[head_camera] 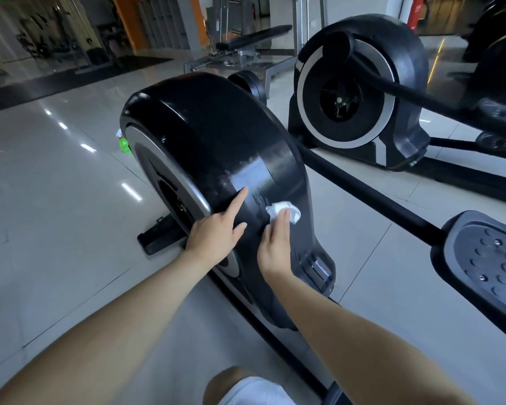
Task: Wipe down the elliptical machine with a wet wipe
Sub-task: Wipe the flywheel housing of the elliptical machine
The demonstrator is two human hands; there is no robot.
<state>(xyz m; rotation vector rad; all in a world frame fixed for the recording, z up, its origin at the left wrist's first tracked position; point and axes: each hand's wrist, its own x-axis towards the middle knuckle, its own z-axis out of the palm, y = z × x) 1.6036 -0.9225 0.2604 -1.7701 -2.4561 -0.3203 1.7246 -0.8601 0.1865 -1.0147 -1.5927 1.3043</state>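
Gleaming tile floor (56, 200); wipe (278, 208) on streaked housing (216, 133).

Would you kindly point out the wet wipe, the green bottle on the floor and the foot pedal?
wet wipe (284, 206), head view: crumpled white middle.
green bottle (124, 146), head view: its green body.
foot pedal (485, 258), head view: studded tread surface.

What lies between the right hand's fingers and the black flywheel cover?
A crumpled white wet wipe, pressed by the right hand onto the flywheel cover, as the head view shows.
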